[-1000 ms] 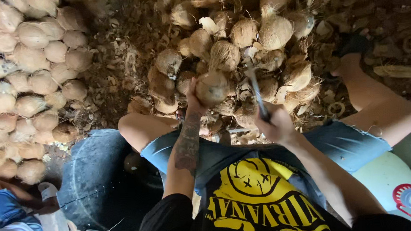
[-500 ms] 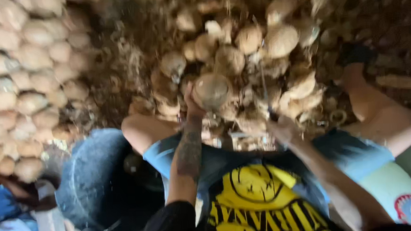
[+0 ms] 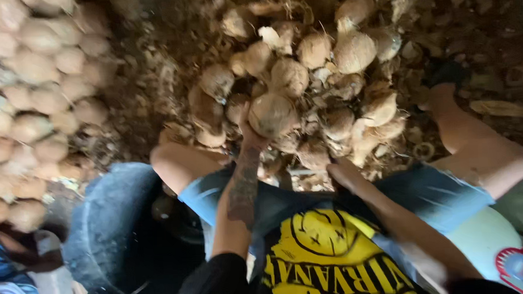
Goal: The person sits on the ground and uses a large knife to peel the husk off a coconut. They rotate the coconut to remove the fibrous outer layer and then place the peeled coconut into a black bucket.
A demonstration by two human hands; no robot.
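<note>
Gripping a husked coconut [image 3: 272, 114] from below, the left hand [image 3: 250, 133] holds it up over the heap [image 3: 328, 62] of coconuts in front of the knees. The right hand [image 3: 345, 174] sits lower, just above the lap, and seems clenched around something thin; motion blur hides what, so I cannot tell. Both bare knees spread either side of the heap, in blue shorts [image 3: 440, 192]. Husk scraps [image 3: 495, 104] litter the ground around. A stack of paler peeled coconuts [image 3: 30, 98] lies far left. A dark tub [image 3: 109, 230] stands beside the left knee.
</note>
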